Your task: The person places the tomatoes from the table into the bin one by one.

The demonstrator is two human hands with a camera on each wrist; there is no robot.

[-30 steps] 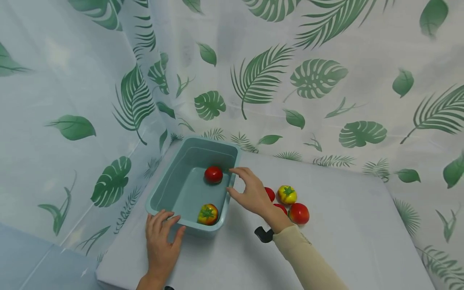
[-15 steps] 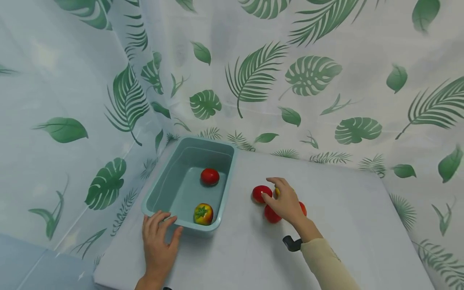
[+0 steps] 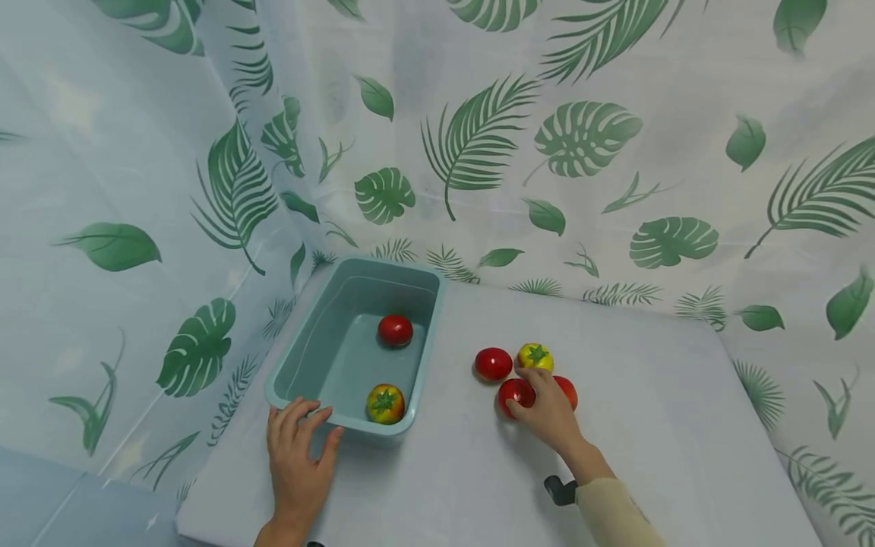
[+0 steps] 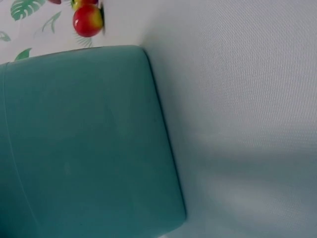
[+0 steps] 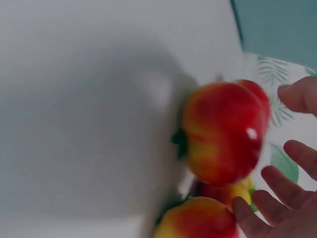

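Observation:
My left hand (image 3: 298, 460) rests at the near left corner of a blue-green plastic basin (image 3: 425, 357), its fingertips right at the rim and its thumb outside. A red tomato (image 3: 395, 330) and a red-yellow tomato (image 3: 386, 403) lie apart inside. To the right, my right hand (image 3: 550, 416) reaches over a red tomato (image 3: 514, 396), thumb and fingers spread about it. In the right wrist view, a gap shows between the fingers (image 5: 280, 186) and that tomato (image 5: 223, 134). The left hand is outside the left wrist view, where the basin's wall (image 4: 89, 144) shows.
Beside the right hand lie another red tomato (image 3: 494, 364), a yellow tomato (image 3: 535, 355) with a green top, and a red one (image 3: 567, 389) partly hidden behind the hand. The white-covered table (image 3: 656, 425) meets a leaf-patterned curtain (image 3: 506, 220) at the back and left.
My right hand has moved from the basin's right rim to the tomatoes on the table and come down over one. The left hand has stayed at the basin's corner.

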